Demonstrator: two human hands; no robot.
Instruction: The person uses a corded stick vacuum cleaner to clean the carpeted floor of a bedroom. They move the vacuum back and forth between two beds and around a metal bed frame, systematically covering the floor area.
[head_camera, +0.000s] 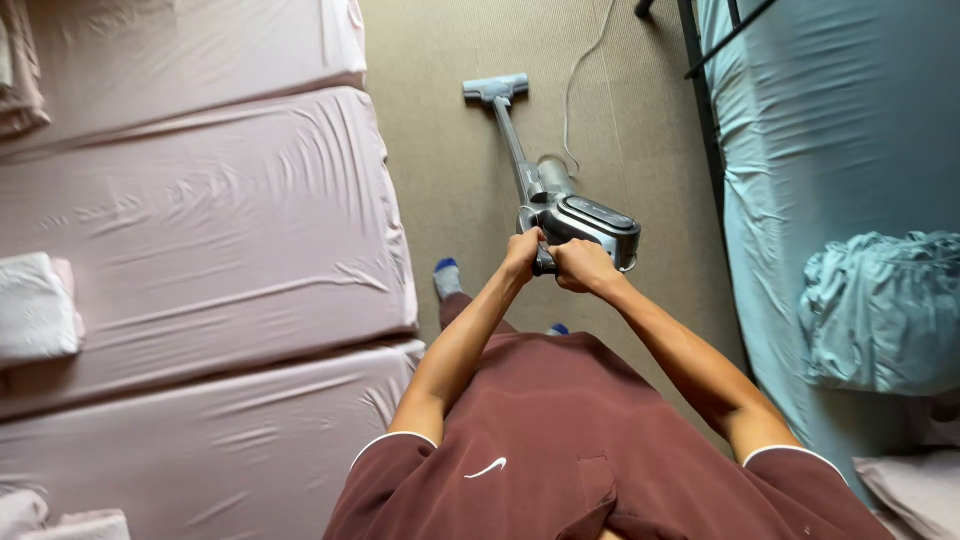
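A grey stick vacuum cleaner (575, 215) stands on the beige carpet in front of me, its tube running up the view to a flat floor head (495, 88). My left hand (523, 254) and my right hand (583, 266) are both wrapped around its handle, side by side and touching. Both arms reach forward from my maroon shirt. The handle itself is mostly hidden under my fingers. One foot in a grey and blue sock (447, 277) shows below my left arm.
A pink-sheeted mattress (200, 220) fills the left side, with a folded white towel (35, 305) on it. A teal-sheeted bed (830, 130) with a dark metal frame and a crumpled teal cloth (880, 310) lies on the right. A white cord (580, 70) trails on the carpet.
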